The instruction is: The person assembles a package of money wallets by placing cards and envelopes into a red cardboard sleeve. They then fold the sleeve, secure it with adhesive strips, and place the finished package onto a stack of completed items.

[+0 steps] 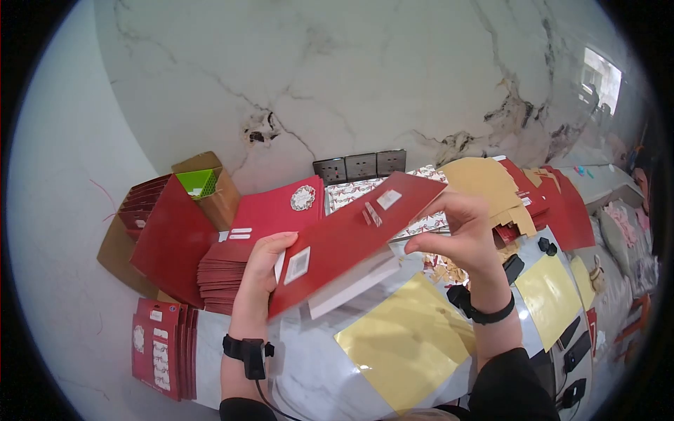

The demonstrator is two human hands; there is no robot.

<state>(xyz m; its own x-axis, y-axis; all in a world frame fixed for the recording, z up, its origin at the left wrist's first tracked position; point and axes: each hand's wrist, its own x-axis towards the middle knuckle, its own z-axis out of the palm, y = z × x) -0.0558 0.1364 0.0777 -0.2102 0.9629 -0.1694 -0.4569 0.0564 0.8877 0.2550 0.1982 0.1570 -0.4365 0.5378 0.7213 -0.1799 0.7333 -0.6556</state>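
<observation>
A red folder (pixel 358 235) with white labels on its outer face is held tilted above the table, its right end higher. White inner sheets (pixel 354 284) show along its lower edge, where it gapes a little. My left hand (pixel 265 263) is closed around the folder's left end, thumb on the near face. At the right end, my right hand (pixel 460 228) curls its fingers at the folder's edge. Its thumb points left below them, and the fingertips are partly hidden. Beneath the folder lies a yellow sheet (pixel 407 344).
Stacked red folders (pixel 270 217) stand behind my left hand; more folders (pixel 161 351) lie at front left. A cardboard box (pixel 126 263) holds red folders and a green basket (pixel 200 182). Brown card pieces (pixel 484 186), another yellow sheet (pixel 551 298) and black devices (pixel 577 351) are rightward. Wall sockets (pixel 360 165) sit behind.
</observation>
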